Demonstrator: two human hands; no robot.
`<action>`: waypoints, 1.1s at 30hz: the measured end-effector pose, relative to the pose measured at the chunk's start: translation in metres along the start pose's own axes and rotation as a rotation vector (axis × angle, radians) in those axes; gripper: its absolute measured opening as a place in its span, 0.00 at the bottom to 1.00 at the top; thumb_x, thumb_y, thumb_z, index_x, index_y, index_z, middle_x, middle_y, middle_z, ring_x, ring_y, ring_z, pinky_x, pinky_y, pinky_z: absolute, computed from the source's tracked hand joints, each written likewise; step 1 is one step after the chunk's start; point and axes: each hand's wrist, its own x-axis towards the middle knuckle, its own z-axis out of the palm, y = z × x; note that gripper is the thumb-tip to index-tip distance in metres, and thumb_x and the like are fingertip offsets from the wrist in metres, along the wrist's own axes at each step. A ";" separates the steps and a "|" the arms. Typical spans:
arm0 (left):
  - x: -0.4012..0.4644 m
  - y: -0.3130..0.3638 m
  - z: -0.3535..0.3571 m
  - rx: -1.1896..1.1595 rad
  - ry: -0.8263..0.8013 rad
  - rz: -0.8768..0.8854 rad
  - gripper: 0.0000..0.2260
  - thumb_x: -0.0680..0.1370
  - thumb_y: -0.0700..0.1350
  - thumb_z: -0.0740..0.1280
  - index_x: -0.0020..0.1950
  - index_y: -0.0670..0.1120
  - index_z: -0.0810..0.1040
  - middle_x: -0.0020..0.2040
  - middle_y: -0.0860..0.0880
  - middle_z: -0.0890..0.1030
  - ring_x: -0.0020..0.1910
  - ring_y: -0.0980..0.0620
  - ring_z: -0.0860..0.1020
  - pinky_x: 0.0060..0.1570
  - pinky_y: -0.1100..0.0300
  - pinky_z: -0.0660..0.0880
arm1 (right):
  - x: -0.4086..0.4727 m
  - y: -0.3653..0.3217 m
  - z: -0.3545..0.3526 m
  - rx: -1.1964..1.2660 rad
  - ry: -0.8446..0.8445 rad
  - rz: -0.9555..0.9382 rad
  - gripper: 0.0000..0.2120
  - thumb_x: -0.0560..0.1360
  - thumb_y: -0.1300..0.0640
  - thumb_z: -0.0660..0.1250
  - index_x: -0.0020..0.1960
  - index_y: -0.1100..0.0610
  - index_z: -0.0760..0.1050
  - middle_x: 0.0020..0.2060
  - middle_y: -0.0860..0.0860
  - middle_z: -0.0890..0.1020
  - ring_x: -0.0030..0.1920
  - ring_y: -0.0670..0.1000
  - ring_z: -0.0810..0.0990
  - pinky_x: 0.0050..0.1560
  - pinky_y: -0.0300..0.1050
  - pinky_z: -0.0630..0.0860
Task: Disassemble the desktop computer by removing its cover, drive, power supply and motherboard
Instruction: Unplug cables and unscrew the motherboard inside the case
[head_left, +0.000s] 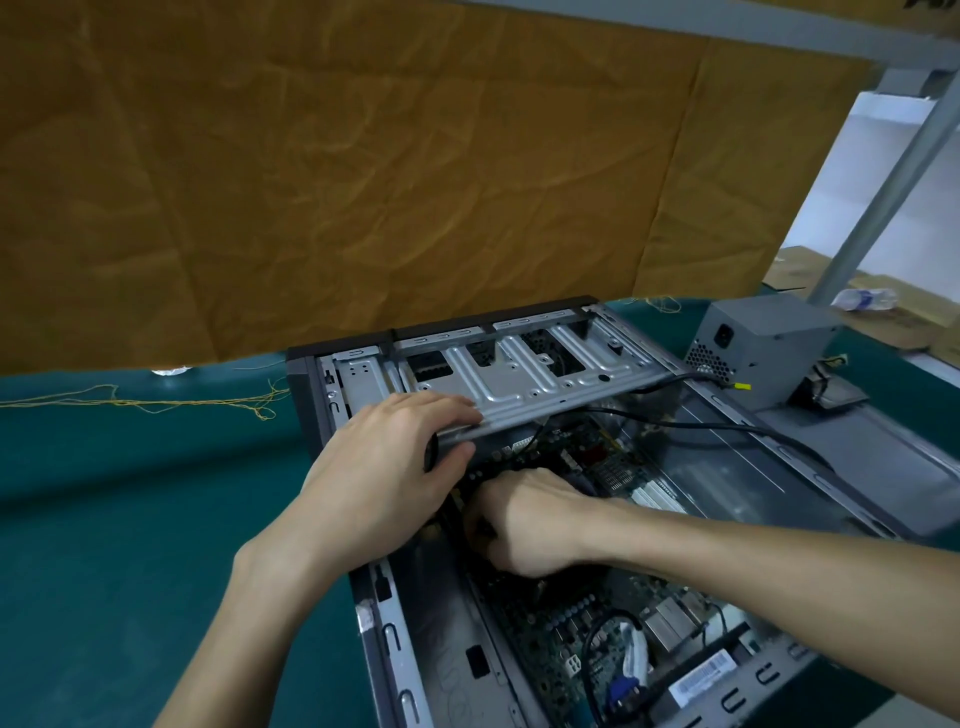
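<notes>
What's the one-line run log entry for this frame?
cover off | power supply out, beside case | left hand grips drive cage edge | right hand reaching onto motherboard, grasp unclear

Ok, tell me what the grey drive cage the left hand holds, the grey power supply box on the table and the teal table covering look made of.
Grey ribbed drive cage: apparently bare stamped sheet steel, dull sheen, pressed ribs and punched holes.
Grey power supply box: seemingly folded sheet metal, matte grey, with a perforated vent grid.
Teal table covering: probably cloth, matte, with soft folds; loose yellow threads lie on it.

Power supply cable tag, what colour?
Yellow tag, on the black cable beside the grey power supply; head view.
</notes>
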 end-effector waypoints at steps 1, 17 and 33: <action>0.000 0.000 0.000 0.004 0.002 0.001 0.14 0.82 0.54 0.63 0.68 0.59 0.77 0.69 0.64 0.75 0.69 0.59 0.72 0.67 0.54 0.71 | 0.000 -0.001 0.000 -0.001 0.021 0.014 0.10 0.75 0.53 0.66 0.51 0.57 0.82 0.48 0.60 0.85 0.51 0.63 0.83 0.41 0.44 0.70; 0.001 -0.002 0.001 0.005 0.015 0.008 0.14 0.82 0.54 0.64 0.67 0.58 0.78 0.68 0.64 0.76 0.68 0.58 0.73 0.65 0.55 0.72 | 0.000 -0.005 0.002 -0.016 0.003 0.019 0.08 0.76 0.54 0.66 0.48 0.58 0.80 0.49 0.60 0.84 0.54 0.63 0.81 0.53 0.48 0.72; 0.000 -0.003 0.002 0.018 0.022 0.010 0.14 0.82 0.54 0.64 0.67 0.58 0.78 0.68 0.63 0.76 0.68 0.58 0.73 0.63 0.57 0.70 | 0.000 -0.001 -0.002 0.123 -0.044 0.025 0.05 0.73 0.57 0.67 0.39 0.57 0.75 0.44 0.60 0.83 0.50 0.64 0.79 0.54 0.48 0.63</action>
